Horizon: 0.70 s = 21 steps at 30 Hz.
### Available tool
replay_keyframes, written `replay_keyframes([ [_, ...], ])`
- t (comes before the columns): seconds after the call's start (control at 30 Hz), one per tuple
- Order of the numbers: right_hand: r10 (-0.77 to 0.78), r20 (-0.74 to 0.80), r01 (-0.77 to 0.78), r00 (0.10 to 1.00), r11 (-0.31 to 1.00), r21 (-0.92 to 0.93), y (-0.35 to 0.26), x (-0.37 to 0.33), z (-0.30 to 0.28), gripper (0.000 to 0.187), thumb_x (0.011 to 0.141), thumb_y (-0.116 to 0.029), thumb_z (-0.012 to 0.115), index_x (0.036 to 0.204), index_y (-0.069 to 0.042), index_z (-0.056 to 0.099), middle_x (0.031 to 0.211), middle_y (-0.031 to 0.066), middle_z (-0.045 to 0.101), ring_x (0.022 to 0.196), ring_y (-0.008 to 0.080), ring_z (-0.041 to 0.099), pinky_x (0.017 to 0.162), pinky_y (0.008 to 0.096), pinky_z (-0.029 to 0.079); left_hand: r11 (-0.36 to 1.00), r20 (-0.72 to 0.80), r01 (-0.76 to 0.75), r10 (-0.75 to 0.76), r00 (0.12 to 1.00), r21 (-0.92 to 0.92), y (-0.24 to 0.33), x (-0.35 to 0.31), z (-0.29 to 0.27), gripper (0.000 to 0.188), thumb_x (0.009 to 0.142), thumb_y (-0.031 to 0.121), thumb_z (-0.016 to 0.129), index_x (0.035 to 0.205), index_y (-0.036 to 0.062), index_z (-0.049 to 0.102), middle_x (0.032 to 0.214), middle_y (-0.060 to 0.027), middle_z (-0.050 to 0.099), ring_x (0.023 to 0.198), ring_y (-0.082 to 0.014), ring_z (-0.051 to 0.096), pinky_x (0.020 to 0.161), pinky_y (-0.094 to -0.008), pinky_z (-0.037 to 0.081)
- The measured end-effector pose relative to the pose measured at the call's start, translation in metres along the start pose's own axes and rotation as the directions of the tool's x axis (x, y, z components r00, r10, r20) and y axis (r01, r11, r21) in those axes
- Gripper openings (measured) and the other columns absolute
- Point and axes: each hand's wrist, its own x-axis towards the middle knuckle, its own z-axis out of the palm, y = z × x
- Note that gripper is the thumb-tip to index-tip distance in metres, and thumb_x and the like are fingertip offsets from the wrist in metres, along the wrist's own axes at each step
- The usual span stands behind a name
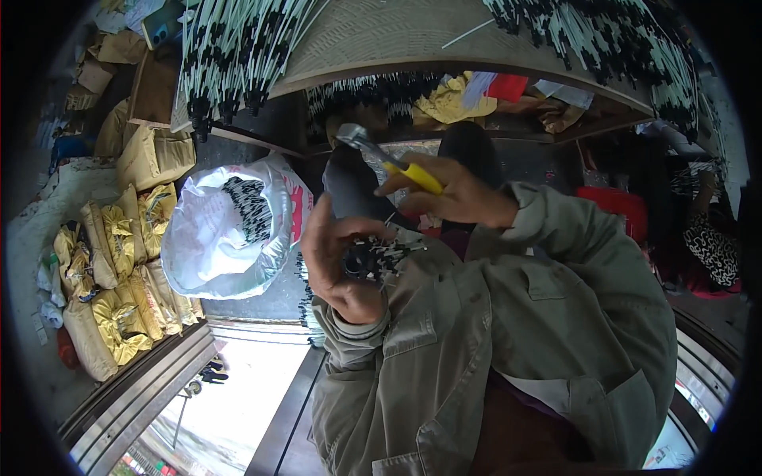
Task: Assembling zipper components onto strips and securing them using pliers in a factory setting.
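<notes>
My right hand (pixel 456 193) grips a yellow-handled metal tool (pixel 419 175); my left hand (pixel 337 266) curves beside slim black-and-white pieces (pixel 390 255) at my front, hold unclear. Red lettering (pixel 297 208) marks the white plastic bag (pixel 189 268).

The bag (pixel 198 274) is looking white and red; left of it, packets (pixel 119 246) are shining gold; right of it, a tool (pixel 419 174) is showing yellow and silver, a cloth (pixel 712 250) black-and-white spots.
</notes>
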Motion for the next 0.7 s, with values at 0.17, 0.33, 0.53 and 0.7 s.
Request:
replay_keyframes([
  [0.17,0.107,-0.148,-0.068,0.983,0.966,0.249,0.019,-0.002,0.058,0.017,0.083,-0.013,0.062,0.093,-0.002,0.056,0.089,0.0027,0.054,0.077,0.0067,0.049,0.068,0.0235,0.041,0.908,-0.277,-0.410,0.417,0.866,0.086,-0.019,-0.001,0.000,0.133,0.043,0.083,0.053,0.135,-0.0045,0.012,0.116,-0.0217,0.044,0.082,-0.0300,0.060,0.065,-0.0359,0.052],
  [0.33,0.075,-0.237,-0.021,0.969,0.975,0.220,0.029,-0.006,0.059,0.018,0.082,-0.012,0.062,0.092,0.000,0.055,0.089,0.0048,0.052,0.077,0.0090,0.049,0.069,0.0242,0.041,0.920,-0.135,-0.077,0.138,0.981,0.384,-0.020,-0.027,0.010,0.108,0.056,0.030,0.084,0.134,-0.0038,0.017,0.117,-0.0201,0.045,0.100,-0.0266,0.052,0.079,-0.0367,0.047],
  [0.53,-0.218,-0.097,0.224,0.971,0.973,0.055,0.019,-0.008,0.053,0.020,0.082,-0.011,0.061,0.096,0.001,0.054,0.090,0.0097,0.051,0.080,0.0182,0.054,0.070,0.0286,0.042,0.937,-0.168,0.188,-0.143,0.975,0.293,0.013,-0.023,0.004,0.028,0.071,-0.006,0.059,0.098,-0.0074,0.051,0.095,-0.0180,0.059,0.089,-0.0235,0.059,0.083,-0.0321,0.044],
  [0.7,-0.443,0.168,0.428,0.881,0.593,-0.682,0.005,-0.002,0.002,0.027,0.074,-0.009,0.064,0.100,-0.001,0.057,0.111,0.0100,0.051,0.100,0.0226,0.053,0.084,0.0356,0.044,0.966,-0.143,0.142,-0.112,0.983,0.215,0.004,-0.024,-0.010,0.020,0.070,-0.002,0.061,0.088,-0.0022,0.052,0.085,-0.0151,0.063,0.077,-0.0195,0.061,0.070,-0.0290,0.048],
])
